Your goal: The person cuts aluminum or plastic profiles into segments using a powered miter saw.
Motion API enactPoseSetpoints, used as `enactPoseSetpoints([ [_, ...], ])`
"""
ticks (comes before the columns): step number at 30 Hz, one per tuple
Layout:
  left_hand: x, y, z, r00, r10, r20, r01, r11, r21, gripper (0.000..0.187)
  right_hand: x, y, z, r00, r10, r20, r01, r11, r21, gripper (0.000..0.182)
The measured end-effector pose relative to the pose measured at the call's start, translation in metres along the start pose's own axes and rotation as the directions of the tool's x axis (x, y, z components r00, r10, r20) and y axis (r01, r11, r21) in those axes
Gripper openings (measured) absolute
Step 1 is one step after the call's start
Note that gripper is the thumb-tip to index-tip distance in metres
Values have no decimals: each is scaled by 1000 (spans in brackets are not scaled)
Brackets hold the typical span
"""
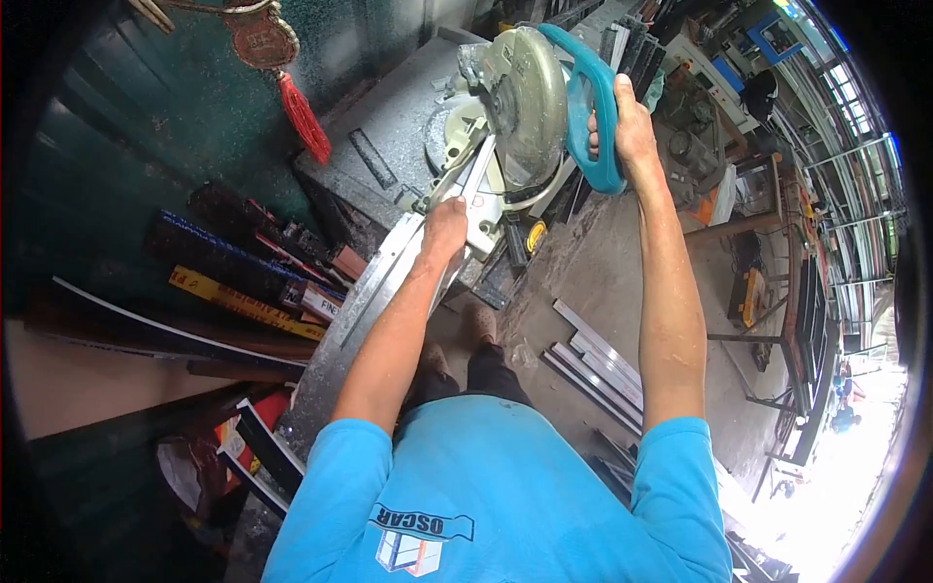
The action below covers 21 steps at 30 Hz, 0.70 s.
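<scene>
My right hand [627,126] is wrapped round the teal handle [604,146] of a miter saw, at the upper middle. The saw's round blade guard [533,107] stands left of that handle. My left hand [446,231] presses on a pale metal strip [477,173], which runs from the fingers up toward the blade. Its fingers are closed on the near end of the strip. The strip lies on the saw's base beside the fence [455,175]. The blade's cutting edge is hidden by the guard.
A long metal rail [348,325] extends toward me from the saw. Metal profiles [593,364] lie on the floor at right. Longer strips and yellow-printed pieces [243,303] crowd the left. A red tassel [306,119] hangs at upper left. Framed tables stand at far right.
</scene>
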<state>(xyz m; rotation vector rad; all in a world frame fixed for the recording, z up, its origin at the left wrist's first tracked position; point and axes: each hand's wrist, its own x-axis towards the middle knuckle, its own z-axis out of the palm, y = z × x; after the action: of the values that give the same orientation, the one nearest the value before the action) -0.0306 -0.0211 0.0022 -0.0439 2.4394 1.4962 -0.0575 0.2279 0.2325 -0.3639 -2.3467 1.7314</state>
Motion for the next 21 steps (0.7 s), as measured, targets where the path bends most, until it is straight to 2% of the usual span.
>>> enactPoseSetpoints([
  [5, -1, -1, 2, 1000, -16, -9, 16, 998, -61, 44, -2, 3, 2, 1000, -7, -2, 7, 1000, 3, 68],
  [17, -12, 15, -7, 999, -13, -32, 13, 1000, 10, 44, -3, 11, 2, 1000, -30, -5, 30, 999, -30, 68],
  [19, -12, 13, -5, 996, 43, -83, -39, 998, 41, 45, -2, 11, 3, 998, -56, -29, 55, 998, -30, 81],
  [21, -8, 9, -3, 999, 11, -52, -11, 1000, 5, 45, -6, 9, 3, 999, -43, -23, 42, 999, -20, 75],
])
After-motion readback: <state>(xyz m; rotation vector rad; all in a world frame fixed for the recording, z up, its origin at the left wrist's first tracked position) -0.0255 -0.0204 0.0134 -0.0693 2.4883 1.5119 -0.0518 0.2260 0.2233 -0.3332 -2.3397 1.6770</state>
